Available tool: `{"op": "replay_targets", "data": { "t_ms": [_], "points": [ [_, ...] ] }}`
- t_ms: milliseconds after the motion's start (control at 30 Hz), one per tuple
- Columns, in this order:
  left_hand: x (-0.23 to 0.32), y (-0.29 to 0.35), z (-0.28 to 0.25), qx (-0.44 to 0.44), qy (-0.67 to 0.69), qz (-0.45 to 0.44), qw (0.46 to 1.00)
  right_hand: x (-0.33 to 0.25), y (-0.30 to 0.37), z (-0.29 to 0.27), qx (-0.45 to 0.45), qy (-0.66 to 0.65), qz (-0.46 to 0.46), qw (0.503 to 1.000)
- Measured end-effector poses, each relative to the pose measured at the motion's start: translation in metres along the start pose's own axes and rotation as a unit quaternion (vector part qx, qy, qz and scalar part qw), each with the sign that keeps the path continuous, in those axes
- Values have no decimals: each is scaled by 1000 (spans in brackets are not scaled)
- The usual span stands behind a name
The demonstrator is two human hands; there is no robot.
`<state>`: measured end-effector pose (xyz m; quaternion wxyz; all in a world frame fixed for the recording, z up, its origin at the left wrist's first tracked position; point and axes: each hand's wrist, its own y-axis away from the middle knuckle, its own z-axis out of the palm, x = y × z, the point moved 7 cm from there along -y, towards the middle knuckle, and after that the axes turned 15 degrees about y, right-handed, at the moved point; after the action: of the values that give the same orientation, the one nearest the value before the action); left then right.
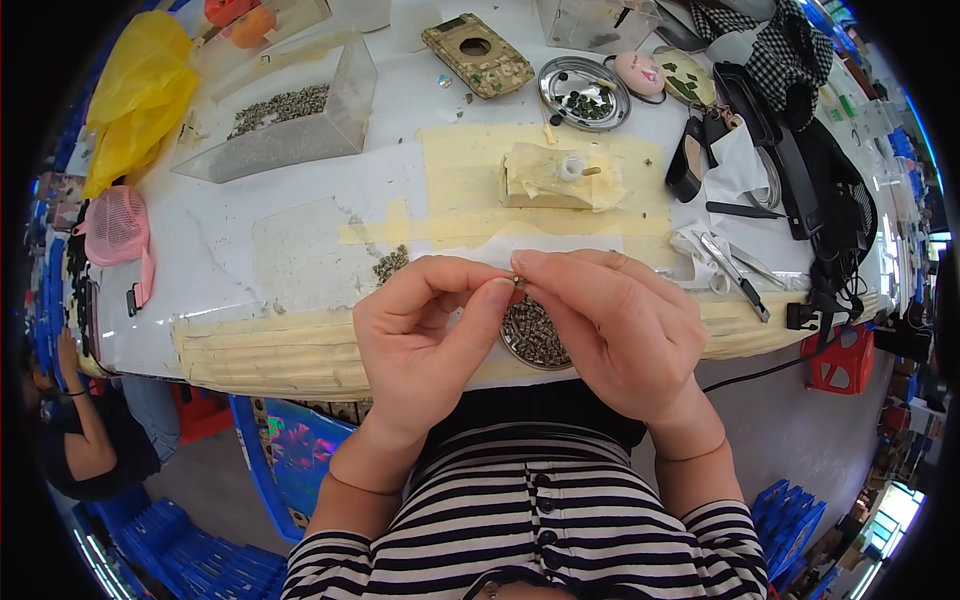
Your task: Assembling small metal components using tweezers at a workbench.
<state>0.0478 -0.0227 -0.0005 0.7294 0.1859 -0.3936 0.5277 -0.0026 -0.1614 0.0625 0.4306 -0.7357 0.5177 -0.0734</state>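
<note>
Your left hand and right hand meet in front of you, thumb and forefinger of each pinched nearly closed on one tiny part. Part sits right between the fingertips, above the far edge of the dish; too small to make out its shape or whether it's two pieces.

Tips:
- Work over the dish, so a drop lands among the metal bits, though it could get lost in there.
- Brace your wrists, use light fingertip pressure; hard squeezing may flick it out.
- Hold with one hand, turn or press with the other, straight on.
- Mind the small pile on the tabletop, just beside your left knuckles.
</note>
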Motion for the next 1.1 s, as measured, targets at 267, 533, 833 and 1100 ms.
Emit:
{"op": "replay_targets", "data": {
  "t_ms": [267, 533, 833, 1100],
  "points": [
    [-2, -1, 1, -11, 6, -14, 1000, 3, -6, -2, -47, -34, 22, 998],
    [-2, 0, 1, -1, 26, -22, 999, 1, -8, -3, -47, -4, -7, 999],
    [2, 0, 4, 5, -77, -2, 997, -1, -12, -4, -83, 32, -15, 996],
    [-1, -2, -2, 18, 3, -23, 1000, 20, -9, -1, -98, -107, 104, 984]
  ]
}}
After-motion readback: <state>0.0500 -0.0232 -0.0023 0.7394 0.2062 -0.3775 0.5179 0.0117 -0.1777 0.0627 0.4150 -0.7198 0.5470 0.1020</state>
